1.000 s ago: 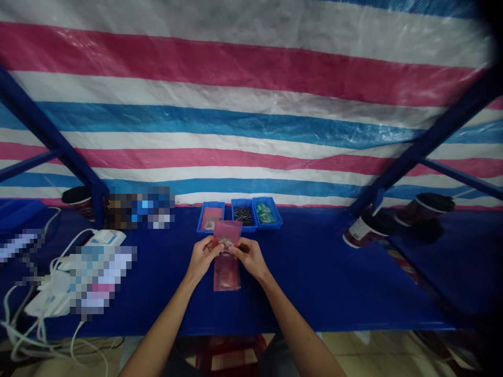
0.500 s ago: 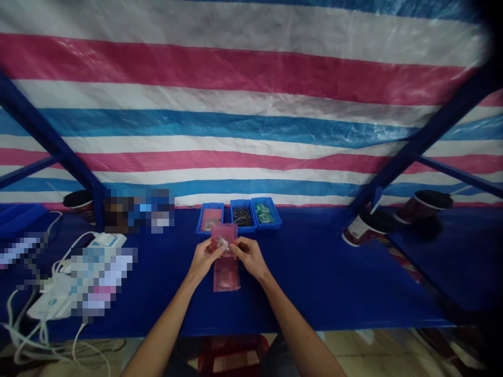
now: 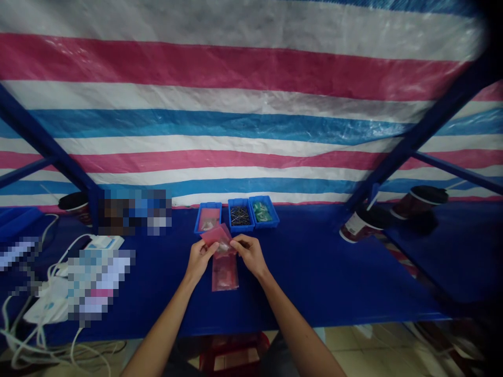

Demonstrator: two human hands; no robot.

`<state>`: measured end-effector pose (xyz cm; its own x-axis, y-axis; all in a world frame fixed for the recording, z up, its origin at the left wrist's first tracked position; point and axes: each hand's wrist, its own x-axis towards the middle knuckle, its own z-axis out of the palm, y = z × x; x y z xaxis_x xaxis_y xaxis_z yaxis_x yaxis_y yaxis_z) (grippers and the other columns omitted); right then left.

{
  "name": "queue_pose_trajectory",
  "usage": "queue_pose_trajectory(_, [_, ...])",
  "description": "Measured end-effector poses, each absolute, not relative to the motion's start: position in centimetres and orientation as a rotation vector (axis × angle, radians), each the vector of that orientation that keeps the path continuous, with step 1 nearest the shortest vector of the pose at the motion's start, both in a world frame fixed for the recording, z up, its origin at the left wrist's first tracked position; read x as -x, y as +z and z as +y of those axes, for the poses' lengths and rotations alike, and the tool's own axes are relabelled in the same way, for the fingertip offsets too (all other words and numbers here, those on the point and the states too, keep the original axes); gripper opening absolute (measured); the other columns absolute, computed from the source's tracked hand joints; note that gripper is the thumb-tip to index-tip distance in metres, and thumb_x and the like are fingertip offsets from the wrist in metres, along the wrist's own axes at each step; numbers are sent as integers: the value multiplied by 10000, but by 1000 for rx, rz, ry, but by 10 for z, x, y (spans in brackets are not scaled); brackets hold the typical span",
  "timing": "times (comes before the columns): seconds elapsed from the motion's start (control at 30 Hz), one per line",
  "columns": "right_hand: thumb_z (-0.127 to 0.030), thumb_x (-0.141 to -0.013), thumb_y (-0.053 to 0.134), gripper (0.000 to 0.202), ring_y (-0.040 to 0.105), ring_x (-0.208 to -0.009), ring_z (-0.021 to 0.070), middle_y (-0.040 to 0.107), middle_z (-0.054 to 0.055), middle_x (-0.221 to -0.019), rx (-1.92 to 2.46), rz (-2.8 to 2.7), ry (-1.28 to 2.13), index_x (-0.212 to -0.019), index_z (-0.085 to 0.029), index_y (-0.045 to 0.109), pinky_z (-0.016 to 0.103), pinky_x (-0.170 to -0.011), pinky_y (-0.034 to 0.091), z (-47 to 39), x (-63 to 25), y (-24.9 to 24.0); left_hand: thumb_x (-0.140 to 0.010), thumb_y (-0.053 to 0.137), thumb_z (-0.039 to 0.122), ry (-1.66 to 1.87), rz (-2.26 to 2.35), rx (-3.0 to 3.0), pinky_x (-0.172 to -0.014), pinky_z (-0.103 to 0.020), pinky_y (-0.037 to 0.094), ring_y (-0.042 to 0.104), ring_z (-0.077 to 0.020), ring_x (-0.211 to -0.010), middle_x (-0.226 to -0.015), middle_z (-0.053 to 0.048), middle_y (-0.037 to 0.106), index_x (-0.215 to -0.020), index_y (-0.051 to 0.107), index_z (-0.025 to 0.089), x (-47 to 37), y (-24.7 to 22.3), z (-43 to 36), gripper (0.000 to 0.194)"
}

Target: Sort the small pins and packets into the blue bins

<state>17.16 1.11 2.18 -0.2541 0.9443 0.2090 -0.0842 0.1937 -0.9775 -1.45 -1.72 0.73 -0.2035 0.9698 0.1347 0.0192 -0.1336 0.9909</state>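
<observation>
Between my hands is a pink plastic bag [image 3: 220,238], tilted, with small pale contents that I cannot make out. My left hand [image 3: 200,256] pinches its left edge between thumb and fingers. At the right edge, the thumb and fingers of my right hand [image 3: 250,253] are closed on the same bag. Below it, other pink bags [image 3: 225,275] lie flat on the blue table. Behind my hands stand a blue bin with pink bags [image 3: 209,215], a blue bin of dark screws [image 3: 240,215] and a blue bin of small green packets [image 3: 262,211].
On the left, a white power strip [image 3: 51,296] lies among tangled white cables [image 3: 23,343]. Lidded tubs stand at the right, one dark-lidded tub [image 3: 360,224] near a blue frame post [image 3: 377,178]. A striped tarp [image 3: 251,125] hangs behind the blue table [image 3: 306,277].
The held bag has turned, its top leaning to the left. My left hand has shifted slightly left along its edge, while my right hand stays nearly in place.
</observation>
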Motion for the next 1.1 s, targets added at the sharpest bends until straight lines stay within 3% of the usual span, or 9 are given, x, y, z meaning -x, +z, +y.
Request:
queue_pose_trajectory(0.4, [-449,-924,589,304,573,-736,169,642,34,-802,871,-1550,1133,-827,-178,689,265,-700,454,7,-171,23,-757,778,388,1574,1253,-1107,-780,-298,538,689,-204,-757,-859,-73,771,-883,784,100,17,-4,-14,314])
queue_pose_trajectory(0.7, [-389,-920,635,224,591,-918,208,688,58,-910,828,-1719,972,-829,-208,731,351,-880,414,8,-174,31,-756,782,381,1494,1225,-1125,-682,-267,536,666,-176,-672,-768,-61,742,-827,756,99,15,5,-18,292])
queue_pose_trajectory(0.93, [-393,-970,554,269,603,-836,200,710,50,-872,781,-1788,1045,-856,-211,716,357,-875,416,7,-169,26,-714,814,358,1587,1292,-1083,-595,-229,498,600,-131,-577,-655,-5,674,-728,691,108,15,1,-16,279])
queue_pose_trajectory(1.1, [-424,-980,518,306,585,-847,196,683,52,-883,814,-1703,1092,-883,-201,703,314,-827,442,8,-170,21,-718,805,388,1519,1262,-1093,-681,-274,539,659,-180,-686,-791,-56,736,-874,738,97,14,4,-16,337])
